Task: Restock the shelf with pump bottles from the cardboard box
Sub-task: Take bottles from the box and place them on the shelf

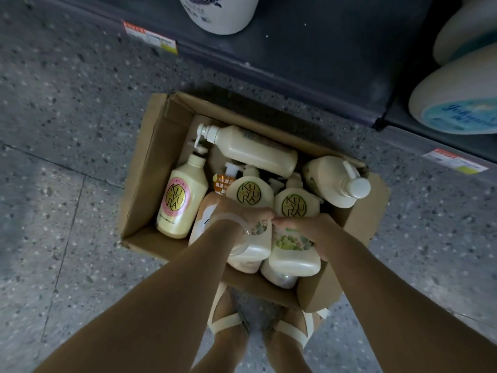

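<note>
arms: bare, sleeveless | left wrist: clear bangle [236, 232] | feet: cream strap sandals [228, 323]

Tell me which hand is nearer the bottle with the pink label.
Left. The left hand grips a green-label bottle just right of the pink-label bottle; the right hand lies farther right, on another.

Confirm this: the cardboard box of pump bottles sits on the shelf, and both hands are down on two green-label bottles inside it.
Not quite. The head view shows the cardboard box on the speckled floor in front of the shelf, not on it. The rest holds.
</note>
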`<state>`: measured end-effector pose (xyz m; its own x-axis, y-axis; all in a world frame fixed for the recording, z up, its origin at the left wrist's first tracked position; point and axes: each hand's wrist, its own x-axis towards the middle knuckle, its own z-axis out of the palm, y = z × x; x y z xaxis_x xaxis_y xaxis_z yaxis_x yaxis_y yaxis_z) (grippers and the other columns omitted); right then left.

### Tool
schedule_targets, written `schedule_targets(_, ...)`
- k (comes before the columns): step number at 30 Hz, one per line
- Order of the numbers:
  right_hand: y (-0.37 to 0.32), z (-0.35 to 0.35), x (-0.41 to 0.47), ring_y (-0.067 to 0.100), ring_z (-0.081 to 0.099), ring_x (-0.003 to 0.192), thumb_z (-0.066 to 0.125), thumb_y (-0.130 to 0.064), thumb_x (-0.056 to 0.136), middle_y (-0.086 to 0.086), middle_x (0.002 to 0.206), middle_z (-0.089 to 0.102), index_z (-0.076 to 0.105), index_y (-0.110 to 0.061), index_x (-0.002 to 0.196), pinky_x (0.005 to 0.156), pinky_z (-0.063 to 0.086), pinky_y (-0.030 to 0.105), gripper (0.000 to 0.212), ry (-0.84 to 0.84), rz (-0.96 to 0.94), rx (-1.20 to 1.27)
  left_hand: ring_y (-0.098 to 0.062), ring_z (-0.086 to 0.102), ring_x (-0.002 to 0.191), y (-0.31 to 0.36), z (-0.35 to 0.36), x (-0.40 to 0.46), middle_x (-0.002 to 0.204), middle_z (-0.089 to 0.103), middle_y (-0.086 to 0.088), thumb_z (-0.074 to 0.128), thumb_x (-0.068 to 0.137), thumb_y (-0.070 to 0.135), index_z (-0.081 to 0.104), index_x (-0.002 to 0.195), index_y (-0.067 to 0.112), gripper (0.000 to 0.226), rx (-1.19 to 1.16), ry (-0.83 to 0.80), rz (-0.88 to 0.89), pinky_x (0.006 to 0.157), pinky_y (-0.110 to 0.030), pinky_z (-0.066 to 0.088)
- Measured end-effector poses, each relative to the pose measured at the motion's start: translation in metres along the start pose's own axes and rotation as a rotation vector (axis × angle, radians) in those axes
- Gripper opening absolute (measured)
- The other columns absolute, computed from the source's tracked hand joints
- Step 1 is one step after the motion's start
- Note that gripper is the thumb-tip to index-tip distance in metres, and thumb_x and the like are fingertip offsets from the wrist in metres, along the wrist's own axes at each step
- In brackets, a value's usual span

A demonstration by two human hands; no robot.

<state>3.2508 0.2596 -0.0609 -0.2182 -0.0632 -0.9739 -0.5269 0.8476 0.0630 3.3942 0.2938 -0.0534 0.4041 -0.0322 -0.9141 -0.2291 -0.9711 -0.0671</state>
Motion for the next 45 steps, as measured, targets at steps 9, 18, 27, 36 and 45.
schedule_targets(9, 0.036, -0.013, -0.056, 0.032, 0.068, 0.093, 0.09, -0.014, 0.052, 0.018, 0.111, 0.066, 0.052, -0.002, 0.122, 0.066, 0.057, 0.037, 0.08, -0.127, -0.128, 0.265, -0.025, 0.056, 0.106, -0.028, -0.028, -0.031, 0.11, 0.055, 0.0, 0.082, 0.028, 0.054, 0.037, 0.129, 0.017, 0.117, 0.067, 0.007, 0.222, 0.089, -0.04, 0.051)
schedule_targets(18, 0.024, -0.018, -0.144, 0.026, 0.061, 0.107, 0.089, 0.001, 0.049, 0.012, 0.118, 0.061, 0.049, -0.011, 0.121, 0.089, 0.053, 0.045, 0.083, -0.027, -0.517, 0.226, -0.013, 0.053, 0.095, -0.061, -0.067, -0.108, 0.099, 0.051, 0.013, 0.083, 0.035, 0.053, 0.038, 0.122, 0.021, 0.103, -0.285, 0.351, 0.458, 0.08, -0.031, 0.045)
schedule_targets(27, -0.025, -0.049, -0.278, 0.017, 0.061, 0.099, 0.09, -0.023, 0.041, -0.004, 0.106, 0.061, 0.044, -0.024, 0.119, 0.077, 0.054, 0.034, 0.09, 0.062, -0.799, 0.244, 0.005, 0.058, 0.074, -0.023, -0.139, -0.226, 0.08, 0.057, 0.023, 0.079, 0.034, 0.055, 0.036, 0.096, 0.047, 0.076, -0.585, 0.534, 0.632, 0.057, -0.013, 0.048)
schedule_targets(36, -0.012, -0.107, -0.447, 0.013, 0.067, 0.096, 0.091, -0.019, 0.04, -0.004, 0.105, 0.069, 0.046, -0.028, 0.122, 0.075, 0.059, 0.039, 0.093, 0.026, -1.1, 0.399, -0.003, 0.061, 0.083, -0.031, -0.194, -0.382, 0.088, 0.056, 0.022, 0.086, 0.038, 0.044, 0.038, 0.101, 0.041, 0.079, -0.737, 0.633, 0.88, 0.062, -0.015, 0.045)
schedule_targets(45, 0.038, -0.157, -0.607, 0.008, 0.067, 0.091, 0.092, -0.008, 0.049, -0.002, 0.105, 0.066, 0.047, -0.031, 0.11, 0.066, 0.057, 0.023, 0.079, 0.165, -1.394, 0.498, -0.009, 0.052, 0.09, -0.033, -0.245, -0.55, 0.092, 0.047, 0.029, 0.091, 0.042, 0.036, 0.034, 0.108, 0.038, 0.087, -0.759, 0.625, 1.207, 0.076, -0.027, 0.04)
